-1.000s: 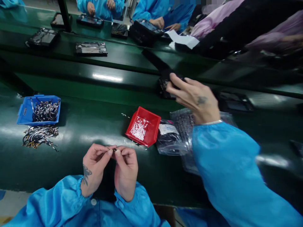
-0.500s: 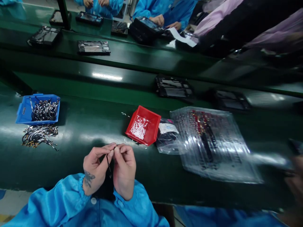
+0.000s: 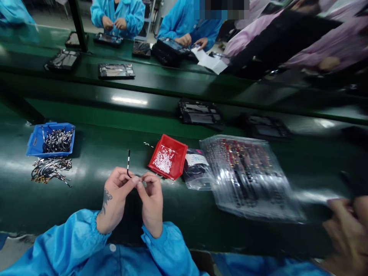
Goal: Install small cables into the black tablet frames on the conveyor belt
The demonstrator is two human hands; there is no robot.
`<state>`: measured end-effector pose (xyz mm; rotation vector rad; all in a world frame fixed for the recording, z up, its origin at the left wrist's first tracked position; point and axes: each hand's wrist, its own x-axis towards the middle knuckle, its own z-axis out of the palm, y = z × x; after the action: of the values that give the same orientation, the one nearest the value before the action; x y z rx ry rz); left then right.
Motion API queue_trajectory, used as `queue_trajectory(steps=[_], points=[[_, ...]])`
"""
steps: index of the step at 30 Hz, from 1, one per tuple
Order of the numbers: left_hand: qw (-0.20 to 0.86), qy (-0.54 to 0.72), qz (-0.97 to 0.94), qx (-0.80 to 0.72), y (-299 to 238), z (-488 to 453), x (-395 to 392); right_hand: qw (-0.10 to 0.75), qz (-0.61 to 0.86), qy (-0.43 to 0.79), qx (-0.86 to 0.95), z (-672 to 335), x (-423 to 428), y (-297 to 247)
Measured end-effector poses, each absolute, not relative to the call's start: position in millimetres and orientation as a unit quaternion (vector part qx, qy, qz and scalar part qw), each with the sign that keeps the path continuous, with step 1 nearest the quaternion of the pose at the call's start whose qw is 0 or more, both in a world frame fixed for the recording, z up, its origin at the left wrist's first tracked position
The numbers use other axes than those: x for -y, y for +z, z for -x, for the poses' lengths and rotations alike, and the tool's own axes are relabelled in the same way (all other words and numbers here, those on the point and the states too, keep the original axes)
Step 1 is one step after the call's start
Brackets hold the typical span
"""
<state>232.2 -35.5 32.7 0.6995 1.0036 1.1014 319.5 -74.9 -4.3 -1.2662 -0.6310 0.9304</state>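
A thin black cable (image 3: 128, 160) with white bands sticks up from between my hands and bends at its lower part. My left hand (image 3: 117, 197) pinches it between thumb and fingers. Against those fingertips, my right hand (image 3: 151, 201) is closed in a pinch at the cable's lower end, which the fingers mostly hide. Just beyond my right hand stands a red bin (image 3: 179, 163) holding many small white pieces (image 3: 163, 160). At the left, a blue bin (image 3: 36, 142) is full of similar short cables (image 3: 58, 140), and a pile of cables (image 3: 50, 170) lies in front of it.
Right of the red bin lie a plastic bag (image 3: 197, 168) with a white label and a stack of clear trays (image 3: 247, 180). A blurred co-worker's hand (image 3: 345, 230) is at the right edge. Black device frames (image 3: 116, 71) rest on the raised line beyond; co-workers sit opposite.
The cable hung down below my fingers before; now it points upward from my left hand. Both hands stay together. A co-worker's hand at the right has come further into view.
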Motion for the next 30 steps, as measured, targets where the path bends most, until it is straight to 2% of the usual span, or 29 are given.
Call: queue_trajectory(steps=[5, 11, 17, 22, 24, 26, 28, 30], points=[[0.738, 0.418, -0.387, -0.36, 47.4, -250.7, 14.9, 0.554, 0.578, 0.487, 0.349, -382.7, 64.8, 32.4], [0.765, 0.29, -0.482, -0.313, 52.2, -283.6, 1.0, 0.586, 0.579, 0.407, 0.393, -428.6, 36.1, 75.0], [0.699, 0.279, -0.572, -0.327, 53.6, -303.5, -10.8, 0.547, 0.582, 0.482, 0.36, -451.8, 27.2, 74.5], [0.648, 0.314, -0.603, -0.344, 48.1, -315.0, -25.0, 0.528, 0.594, 0.473, 0.381, -465.8, 16.7, 63.8], [0.616, 0.338, -0.616, -0.357, 48.8, -316.7, -30.5, 0.539, 0.614, 0.397, 0.418, -466.8, 16.3, 63.3], [0.612, 0.341, -0.612, -0.366, 50.4, -317.2, -35.6, 0.532, 0.643, 0.256, 0.488, -465.5, 20.1, 63.5], [0.627, 0.318, -0.609, -0.367, 51.1, -317.2, -39.5, 0.48, 0.646, 0.121, 0.581, -463.1, 26.3, 62.0], [0.627, 0.295, -0.62, -0.369, 50.3, -317.3, -41.7, 0.411, 0.627, 0.046, 0.661, -461.2, 31.7, 57.6]])
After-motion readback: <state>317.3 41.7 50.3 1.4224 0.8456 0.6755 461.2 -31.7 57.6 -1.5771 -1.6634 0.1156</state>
